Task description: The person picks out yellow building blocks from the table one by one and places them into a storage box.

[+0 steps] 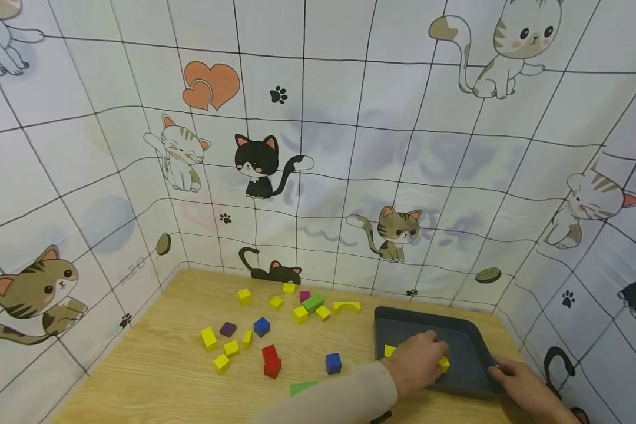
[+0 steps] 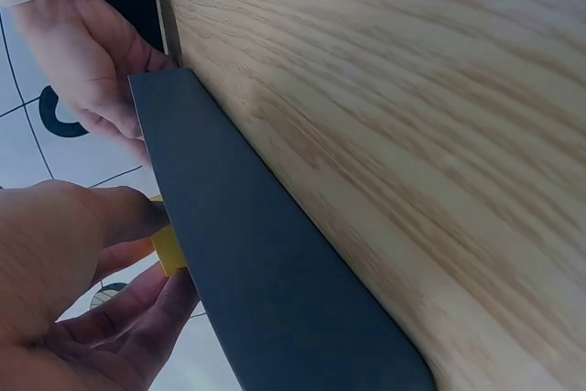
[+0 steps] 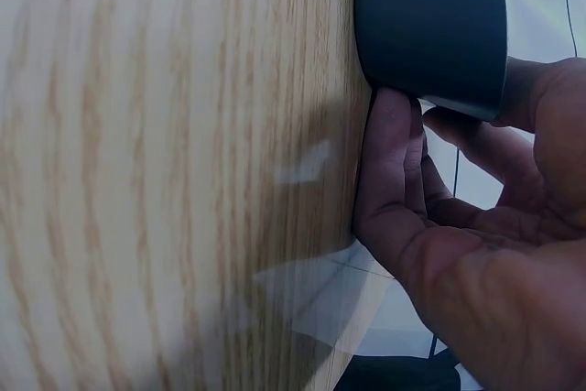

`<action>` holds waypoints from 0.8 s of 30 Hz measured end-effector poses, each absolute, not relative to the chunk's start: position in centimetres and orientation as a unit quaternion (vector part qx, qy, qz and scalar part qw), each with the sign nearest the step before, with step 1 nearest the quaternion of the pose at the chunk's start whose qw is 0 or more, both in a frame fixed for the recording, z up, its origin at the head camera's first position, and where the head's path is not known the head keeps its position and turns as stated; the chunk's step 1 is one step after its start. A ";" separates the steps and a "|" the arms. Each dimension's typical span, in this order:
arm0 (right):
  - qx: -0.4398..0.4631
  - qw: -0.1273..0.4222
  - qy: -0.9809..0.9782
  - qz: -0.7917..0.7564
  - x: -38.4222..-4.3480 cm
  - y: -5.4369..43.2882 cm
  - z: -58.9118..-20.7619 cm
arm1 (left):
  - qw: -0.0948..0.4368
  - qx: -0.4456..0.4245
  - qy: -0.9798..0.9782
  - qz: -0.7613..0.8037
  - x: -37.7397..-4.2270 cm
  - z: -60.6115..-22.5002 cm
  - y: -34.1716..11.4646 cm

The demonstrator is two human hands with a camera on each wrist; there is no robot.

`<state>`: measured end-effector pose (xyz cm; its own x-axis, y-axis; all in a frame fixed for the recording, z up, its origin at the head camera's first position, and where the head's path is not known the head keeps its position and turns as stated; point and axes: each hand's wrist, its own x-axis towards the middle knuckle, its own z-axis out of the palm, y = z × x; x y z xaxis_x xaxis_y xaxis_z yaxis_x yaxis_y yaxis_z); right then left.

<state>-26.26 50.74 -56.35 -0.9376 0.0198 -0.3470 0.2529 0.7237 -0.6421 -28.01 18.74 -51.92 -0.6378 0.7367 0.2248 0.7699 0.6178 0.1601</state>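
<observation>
Yellow block (image 2: 169,249) in left grip (image 1: 417,360); tray (image 1: 469,356) has room toward far edge (image 1: 426,314).

Screened-off corner, kind of building unclear: cat-print sheeting (image 1: 334,147) on three sides of wood-grain table (image 1: 153,365).

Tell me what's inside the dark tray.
Inside the tray, one yellow block shows near its left side; the left hand pinches a second block. Whatever lies beneath that hand is covered.
</observation>
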 end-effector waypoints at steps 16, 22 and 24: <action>0.082 0.157 0.920 -0.350 -25.8 49.5 -55.1 | 0.053 -0.388 -0.914 -0.110 -27.7 -50.8 18.6; 0.082 0.159 0.918 -0.353 -25.8 49.8 -55.4 | 0.084 -0.374 -0.917 -0.111 -28.5 -49.9 16.7; 0.082 0.161 0.915 -0.361 -25.8 50.0 -55.6 | 0.093 -0.366 -0.919 -0.111 -28.8 -49.8 16.0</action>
<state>-25.80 49.98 -55.58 -0.9346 0.0343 -0.3541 0.2666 0.7264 -0.6334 -28.83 15.96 -49.81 -0.7146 0.6522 0.2528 0.6936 0.7075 0.1355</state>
